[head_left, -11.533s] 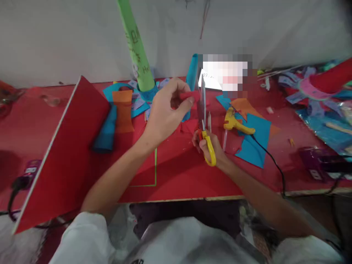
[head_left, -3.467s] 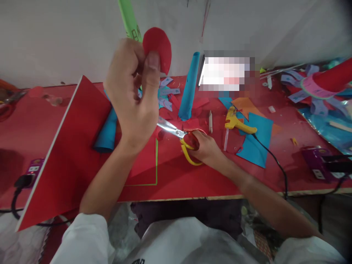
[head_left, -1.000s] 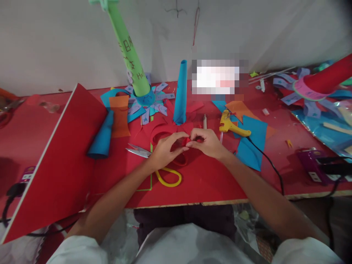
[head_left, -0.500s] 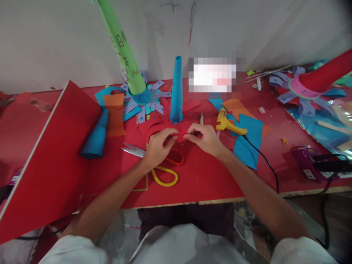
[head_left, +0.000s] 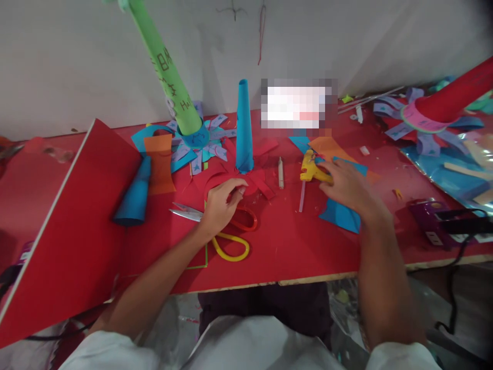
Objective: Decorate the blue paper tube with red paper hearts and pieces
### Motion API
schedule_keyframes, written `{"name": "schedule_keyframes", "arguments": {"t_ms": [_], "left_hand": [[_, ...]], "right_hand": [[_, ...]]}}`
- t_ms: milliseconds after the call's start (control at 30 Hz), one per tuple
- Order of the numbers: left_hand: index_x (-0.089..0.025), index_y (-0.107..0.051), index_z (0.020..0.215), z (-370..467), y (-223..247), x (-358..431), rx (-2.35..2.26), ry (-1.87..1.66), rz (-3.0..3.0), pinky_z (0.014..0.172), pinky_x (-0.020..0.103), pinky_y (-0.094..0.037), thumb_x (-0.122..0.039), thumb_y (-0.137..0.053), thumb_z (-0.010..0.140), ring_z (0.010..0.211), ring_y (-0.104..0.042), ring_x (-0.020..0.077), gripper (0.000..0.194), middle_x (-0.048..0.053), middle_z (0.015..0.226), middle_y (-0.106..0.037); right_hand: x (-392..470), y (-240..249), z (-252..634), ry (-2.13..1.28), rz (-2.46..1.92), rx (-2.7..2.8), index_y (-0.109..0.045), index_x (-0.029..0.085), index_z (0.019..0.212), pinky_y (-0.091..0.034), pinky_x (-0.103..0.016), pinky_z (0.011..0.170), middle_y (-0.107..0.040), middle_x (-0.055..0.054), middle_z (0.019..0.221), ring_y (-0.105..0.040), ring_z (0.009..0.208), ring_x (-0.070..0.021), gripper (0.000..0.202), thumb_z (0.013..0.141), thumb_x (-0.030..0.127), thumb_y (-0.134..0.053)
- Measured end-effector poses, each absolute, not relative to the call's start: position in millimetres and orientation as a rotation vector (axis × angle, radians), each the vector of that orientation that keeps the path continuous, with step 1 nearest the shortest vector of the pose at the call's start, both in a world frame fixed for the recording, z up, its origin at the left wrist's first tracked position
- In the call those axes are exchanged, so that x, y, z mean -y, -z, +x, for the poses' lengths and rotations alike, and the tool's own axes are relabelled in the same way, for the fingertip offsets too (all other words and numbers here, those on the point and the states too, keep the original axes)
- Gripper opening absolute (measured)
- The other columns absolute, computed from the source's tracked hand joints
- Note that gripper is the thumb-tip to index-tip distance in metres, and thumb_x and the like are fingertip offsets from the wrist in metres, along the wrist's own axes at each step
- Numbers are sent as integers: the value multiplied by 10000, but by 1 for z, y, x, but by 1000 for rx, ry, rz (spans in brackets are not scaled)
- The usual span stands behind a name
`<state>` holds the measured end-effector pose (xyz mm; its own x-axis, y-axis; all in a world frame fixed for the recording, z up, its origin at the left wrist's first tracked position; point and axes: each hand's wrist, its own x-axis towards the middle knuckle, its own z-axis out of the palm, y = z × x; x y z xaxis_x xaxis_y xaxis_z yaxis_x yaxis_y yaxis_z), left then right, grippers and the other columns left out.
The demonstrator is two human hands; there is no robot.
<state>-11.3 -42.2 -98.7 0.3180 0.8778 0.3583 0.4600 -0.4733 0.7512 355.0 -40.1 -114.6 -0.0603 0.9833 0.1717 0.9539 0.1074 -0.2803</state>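
My left hand (head_left: 222, 205) is closed in a pinch at a red paper strip (head_left: 216, 179), part of a red paper piece with several strips. A blue paper tube (head_left: 244, 128) stands upright on that piece. Scissors (head_left: 234, 246) with yellow and orange handles lie partly under my left hand and wrist. On the right, my right hand (head_left: 348, 187) has its fingers around the handle of a yellow hot glue gun (head_left: 308, 167), which lies on the table. A clear glue stick (head_left: 302, 198) shows beside the gun. My palm hides the handle's end.
A green lettered tube (head_left: 165, 72) leans at the back left. Red board (head_left: 73, 226) and a blue cone (head_left: 134, 200) stand left. A pale marker-like stick (head_left: 281, 173) lies mid-table. Blue paper (head_left: 341, 216) lies under my right hand; a purple power strip (head_left: 427, 221) sits right.
My right hand has left the red paper and moved right onto the glue gun's handle. My left hand stays in place at the red paper.
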Motion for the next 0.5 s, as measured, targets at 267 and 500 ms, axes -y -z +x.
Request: {"name": "schedule_keyframes", "arguments": {"t_ms": [267,500], "left_hand": [[-224,-799,1021,-9,102,38,-1067,-976,2235,897,308,-574,-250,-622,1037,974,-714,179,180,67,1025,-751],[-220,-768,1043,-7,103,38,-1164,-756,2267,909,345,-522,-189,-687,995,924,-740,194,99,27,987,-814]], "right_hand": [[42,111,333,-31,-2000,1905,-625,192,1325,-522,-451,897,-660,-175,1256,-650,1136,-345,464,862,201,-649],[38,105,330,65,-1641,1704,-717,215,1073,-527,-406,799,-706,-113,985,-652,875,-266,342,965,535,-666]]}}
